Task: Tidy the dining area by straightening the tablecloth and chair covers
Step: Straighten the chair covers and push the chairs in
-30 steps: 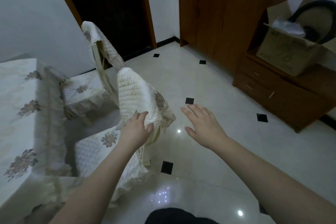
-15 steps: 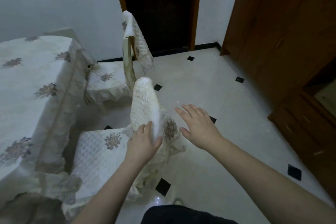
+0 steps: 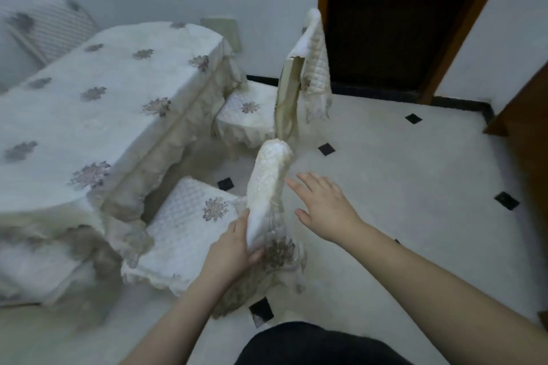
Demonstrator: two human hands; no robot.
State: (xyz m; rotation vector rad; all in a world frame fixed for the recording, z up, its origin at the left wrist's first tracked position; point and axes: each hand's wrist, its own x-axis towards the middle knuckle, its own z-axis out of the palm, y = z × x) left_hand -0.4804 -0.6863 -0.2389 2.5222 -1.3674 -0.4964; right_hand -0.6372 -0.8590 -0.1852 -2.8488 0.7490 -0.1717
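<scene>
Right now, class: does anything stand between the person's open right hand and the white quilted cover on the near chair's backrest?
Nothing visible does. The right hand hangs open beside the white quilted backrest cover, with only bare air between them. The left hand already grips that cover lower down.

Light level: the room is looking dim, with a cool grey-blue cast lying over everything.
Contrast: the black open doorway with its brown wooden frame (image 3: 394, 18) is swallowing all detail.
Glare: none is showing on the pale glossy floor with small black diamond tiles (image 3: 415, 187).
Blur: the white embroidered tablecloth with purple flowers (image 3: 98, 104) is smearing at the lower left.
Shadows: soft dark patches are sitting under the tablecloth's ruffled hem.
Distortion: the door frame is leaning outward from the wide lens.
</scene>
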